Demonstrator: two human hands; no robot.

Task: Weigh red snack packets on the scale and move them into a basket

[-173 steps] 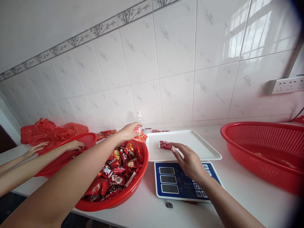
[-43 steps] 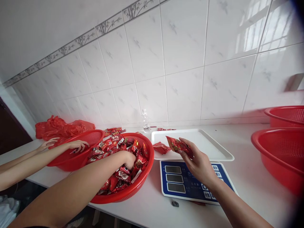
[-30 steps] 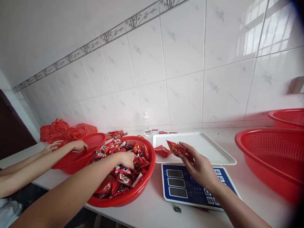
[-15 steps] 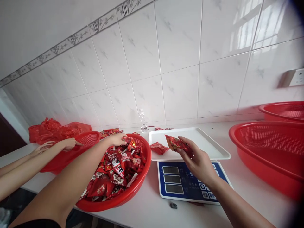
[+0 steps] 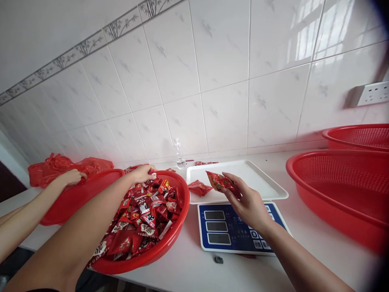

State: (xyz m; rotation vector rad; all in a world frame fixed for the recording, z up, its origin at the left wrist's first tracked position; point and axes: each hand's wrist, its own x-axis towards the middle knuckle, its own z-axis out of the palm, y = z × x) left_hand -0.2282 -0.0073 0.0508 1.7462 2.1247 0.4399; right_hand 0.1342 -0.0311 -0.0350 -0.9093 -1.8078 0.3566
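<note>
My right hand (image 5: 247,202) holds a red snack packet (image 5: 218,181) above the left part of the white tray (image 5: 261,182), which sits on a blue scale (image 5: 234,227). Another red packet (image 5: 198,187) lies on the tray's left edge. My left hand (image 5: 142,174) reaches over the far rim of a red basket (image 5: 170,247) full of red packets (image 5: 142,215) and pinches a small packet between its fingers.
Another person's hand (image 5: 71,177) rests on a second red basket (image 5: 75,194) at the left, by red plastic bags (image 5: 54,168). Two large red baskets (image 5: 340,186) stand at the right. A small clear bottle (image 5: 179,153) stands by the wall. A wall socket (image 5: 372,93) is at the right.
My left hand has come up out of the heap of packets to the basket's far rim with a small packet. My right hand keeps its packet over the tray. The other person's hand moved left.
</note>
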